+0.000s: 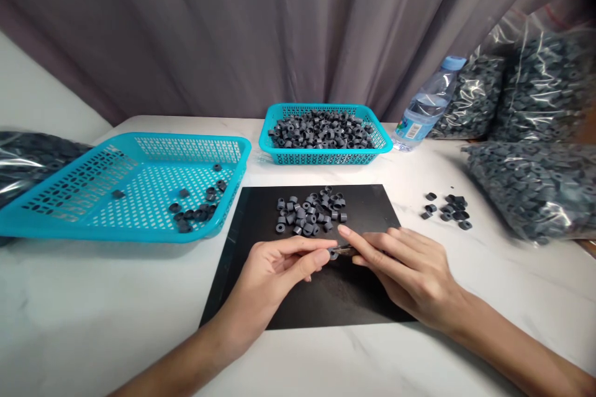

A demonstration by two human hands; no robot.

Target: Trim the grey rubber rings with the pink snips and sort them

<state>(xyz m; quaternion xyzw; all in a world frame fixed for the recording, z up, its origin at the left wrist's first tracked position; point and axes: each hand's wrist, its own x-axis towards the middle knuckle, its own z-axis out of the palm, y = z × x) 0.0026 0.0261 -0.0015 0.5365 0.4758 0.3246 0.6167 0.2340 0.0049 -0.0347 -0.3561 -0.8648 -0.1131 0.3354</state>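
Observation:
Between the thumb and forefinger of my left hand (279, 270) is a small dark grey ring-shaped piece (333, 255). My right hand (412, 263) is closed around a small metal tool with a narrow tip (344, 250); most of it is hidden in the fingers, so its exact kind is unclear. The tool's tip touches the grey piece. Both hands are above a black mat (354, 291). Just beyond them on the mat lies a loose pile of short grey cylinders with holes (307, 214).
A blue basket (326, 159) full of grey pieces stands at the back. Another blue basket (125, 232) at left holds several. To the right are a small scattered group of pieces (449, 208), a water bottle (423, 105) and bulging plastic bags (535, 192). Another bag (37, 158) lies far left.

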